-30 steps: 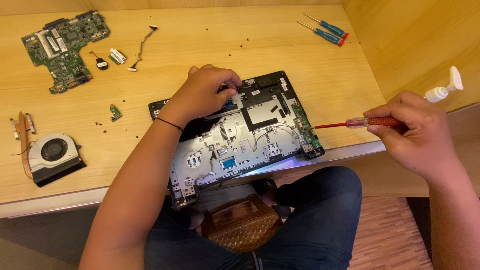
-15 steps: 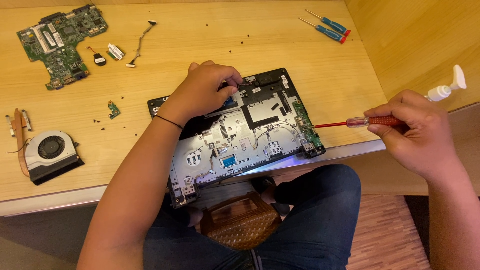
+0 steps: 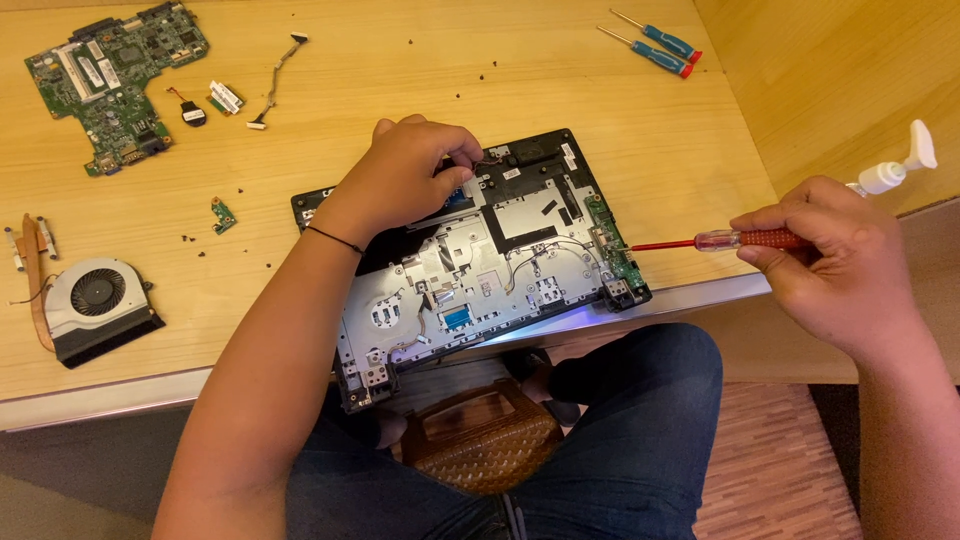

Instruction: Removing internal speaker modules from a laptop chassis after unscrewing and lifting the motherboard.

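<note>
Hands were both closed: left hand [image 3: 410, 180] pinched a thin wire on the opened laptop base [image 3: 480, 270] at the table [image 3: 420, 80] edge; right hand [image 3: 840, 265] gripped the red screwdriver [image 3: 700, 241], which needed a straight, steady tip at the small green board [image 3: 618, 255].

Laptop chassis [image 3: 500, 260] on wooden table [image 3: 400, 90]
</note>
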